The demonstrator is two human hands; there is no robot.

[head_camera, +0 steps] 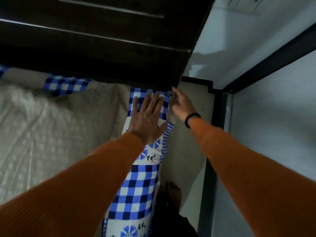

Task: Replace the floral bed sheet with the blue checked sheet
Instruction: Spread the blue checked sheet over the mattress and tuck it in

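**Hands at the bed corner beneath the dark headboard**

Left hand (148, 117), fingers straight and spread, pressed flat on the blue checked sheet (136, 189), a soft cotton strip with floral panels running along the mattress edge under that hand and forearm. Right hand (182, 104), just beside it, reaches to the sheet corner against the ribbed dark wooden headboard (102, 48); whether its fingers pinch cloth cannot be told. Left of both hands lies the pale quilted mattress surface (51, 125), creased. Orange ribbed sleeves (248, 168) cover both forearms
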